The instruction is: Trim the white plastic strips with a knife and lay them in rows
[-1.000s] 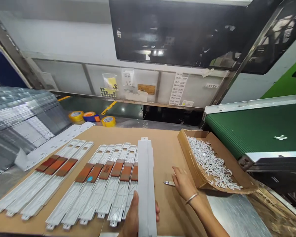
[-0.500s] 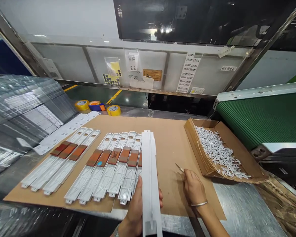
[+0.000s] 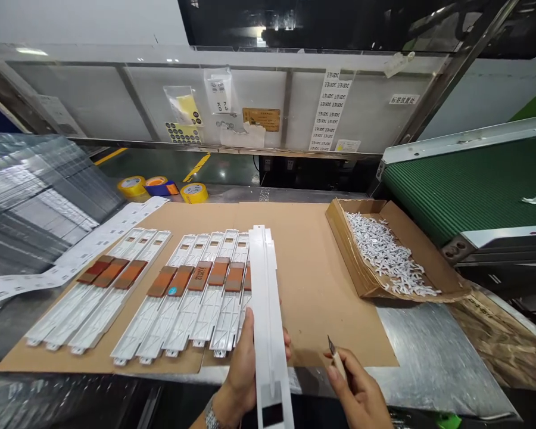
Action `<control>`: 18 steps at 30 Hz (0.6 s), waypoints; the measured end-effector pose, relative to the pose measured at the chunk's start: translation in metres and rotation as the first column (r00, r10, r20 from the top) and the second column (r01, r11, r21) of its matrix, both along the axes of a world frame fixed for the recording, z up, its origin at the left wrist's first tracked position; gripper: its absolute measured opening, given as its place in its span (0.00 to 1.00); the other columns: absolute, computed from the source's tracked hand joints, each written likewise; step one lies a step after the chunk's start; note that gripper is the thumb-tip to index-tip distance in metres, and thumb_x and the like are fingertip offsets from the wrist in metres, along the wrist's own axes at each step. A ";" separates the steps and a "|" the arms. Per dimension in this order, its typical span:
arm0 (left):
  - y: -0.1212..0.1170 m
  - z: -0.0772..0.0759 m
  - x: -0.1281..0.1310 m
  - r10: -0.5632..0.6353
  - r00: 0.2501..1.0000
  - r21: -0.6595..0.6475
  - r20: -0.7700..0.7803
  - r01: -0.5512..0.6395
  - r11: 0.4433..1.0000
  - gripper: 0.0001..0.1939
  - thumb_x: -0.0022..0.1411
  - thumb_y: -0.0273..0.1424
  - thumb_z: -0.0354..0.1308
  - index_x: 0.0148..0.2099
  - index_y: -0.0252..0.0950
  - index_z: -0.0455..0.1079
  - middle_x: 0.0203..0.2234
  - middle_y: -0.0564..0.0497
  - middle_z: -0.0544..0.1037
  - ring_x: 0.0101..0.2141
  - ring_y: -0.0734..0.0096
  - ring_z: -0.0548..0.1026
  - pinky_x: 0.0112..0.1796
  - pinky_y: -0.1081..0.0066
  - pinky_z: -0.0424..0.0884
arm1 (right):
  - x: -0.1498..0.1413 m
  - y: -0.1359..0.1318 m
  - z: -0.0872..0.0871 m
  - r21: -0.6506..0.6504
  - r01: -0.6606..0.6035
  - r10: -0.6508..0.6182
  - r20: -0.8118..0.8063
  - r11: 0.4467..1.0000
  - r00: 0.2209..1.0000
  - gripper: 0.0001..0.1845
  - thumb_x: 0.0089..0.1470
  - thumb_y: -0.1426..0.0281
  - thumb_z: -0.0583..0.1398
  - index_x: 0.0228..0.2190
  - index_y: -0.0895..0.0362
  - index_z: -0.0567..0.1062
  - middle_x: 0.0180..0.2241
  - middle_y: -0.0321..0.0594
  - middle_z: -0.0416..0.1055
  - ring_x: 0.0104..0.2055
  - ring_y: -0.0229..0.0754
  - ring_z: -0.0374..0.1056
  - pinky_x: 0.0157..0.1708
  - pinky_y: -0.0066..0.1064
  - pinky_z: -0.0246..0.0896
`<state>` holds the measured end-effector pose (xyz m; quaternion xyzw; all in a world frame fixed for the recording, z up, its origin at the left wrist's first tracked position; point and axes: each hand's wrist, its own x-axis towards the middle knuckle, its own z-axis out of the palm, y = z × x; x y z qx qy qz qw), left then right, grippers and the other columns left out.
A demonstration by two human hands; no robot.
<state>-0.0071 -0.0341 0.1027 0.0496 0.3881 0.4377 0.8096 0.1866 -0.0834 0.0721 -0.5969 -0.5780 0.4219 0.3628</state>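
Left hand (image 3: 241,375): closed around one white plastic strip (image 3: 264,316), long axis pointing away, lower end reaching past the near edge of the cardboard sheet (image 3: 315,286). Metal band (image 3: 212,419) on that wrist. Right hand (image 3: 355,387): narrow pinch on one craft knife (image 3: 337,357), blade tip up and left, well apart from the held strip. Hand just past the sheet's near edge, no contact with the sheet visible.

Count on the sheet: 9 lying strips (image 3: 192,298), all side by side, long axes roughly parallel. Split 3 toward the left edge, 6 toward the middle, sixth partly hidden behind the held strip. Orange-brown band (image 3: 162,281) across each; one blue dot (image 3: 173,291) on the second of the 6. Narrow gap between the two groups. Wide stretch of plain cardboard right of the held strip.

Right of the sheet: steel tabletop (image 3: 433,351). At the sheet's far right corner: 1 cardboard box (image 3: 346,250), heaped with small white plastic pieces (image 3: 382,253), too many to count. Beyond the box: 1 green conveyor belt (image 3: 469,185), 1 white piece (image 3: 535,199) on it. Left of the sheet: 1 long white perforated strip (image 3: 75,256), clear plastic sheets (image 3: 36,190). Past the far edge: 3 tape rolls (image 3: 158,187).
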 end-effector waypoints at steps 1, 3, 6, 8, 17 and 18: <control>-0.002 -0.001 0.001 -0.027 0.999 0.014 -0.020 0.028 1.000 0.32 0.56 0.56 0.44 0.33 0.30 0.71 0.23 0.47 0.73 0.22 0.74 0.69 0.23 0.75 0.62 | -0.003 -0.001 0.005 -0.010 0.035 -0.035 -0.019 0.999 0.999 0.17 0.55 0.59 0.55 0.41 0.56 0.71 0.38 0.42 0.73 0.41 0.42 0.69 0.38 0.25 0.65; -0.008 -0.002 0.005 -0.079 0.995 0.053 -0.063 0.083 0.995 0.34 0.56 0.57 0.43 0.30 0.30 0.71 0.24 0.45 0.74 0.23 0.72 0.69 0.25 0.74 0.62 | -0.010 0.001 0.017 0.014 0.122 -0.122 -0.040 0.992 0.992 0.18 0.52 0.58 0.58 0.40 0.57 0.73 0.34 0.41 0.73 0.37 0.42 0.70 0.38 0.27 0.65; -0.019 0.000 0.011 -0.121 0.984 0.123 -0.134 0.138 0.983 0.34 0.56 0.57 0.41 0.31 0.30 0.72 0.25 0.44 0.75 0.25 0.69 0.71 0.28 0.71 0.64 | -0.025 0.016 0.038 0.090 0.225 -0.215 -0.103 0.970 0.971 0.22 0.50 0.58 0.60 0.43 0.58 0.73 0.32 0.41 0.72 0.30 0.40 0.69 0.35 0.30 0.66; -0.024 0.002 0.014 -0.163 0.972 0.153 -0.167 0.189 0.970 0.36 0.57 0.57 0.39 0.31 0.29 0.72 0.24 0.43 0.74 0.24 0.68 0.70 0.28 0.70 0.63 | -0.037 0.026 0.049 0.065 0.220 -0.204 -0.197 0.973 0.959 0.25 0.51 0.57 0.59 0.47 0.58 0.71 0.36 0.43 0.71 0.24 0.36 0.67 0.28 0.30 0.67; -0.038 -0.002 0.013 -0.253 0.939 0.203 -0.231 0.301 0.932 0.38 0.56 0.58 0.36 0.29 0.30 0.72 0.21 0.42 0.73 0.23 0.68 0.68 0.26 0.70 0.62 | -0.058 0.042 0.065 -0.159 -0.031 -0.049 -0.474 0.987 0.879 0.29 0.50 0.55 0.60 0.50 0.57 0.65 0.19 0.31 0.66 0.12 0.34 0.57 0.09 0.25 0.53; -0.040 -0.004 0.013 -0.250 0.937 0.198 -0.243 0.300 0.933 0.37 0.56 0.58 0.37 0.28 0.30 0.72 0.21 0.42 0.73 0.23 0.67 0.68 0.26 0.69 0.62 | -0.058 0.043 0.065 -0.141 -0.018 -0.050 -0.461 0.990 0.886 0.27 0.50 0.56 0.60 0.48 0.57 0.67 0.21 0.33 0.68 0.15 0.35 0.60 0.12 0.25 0.55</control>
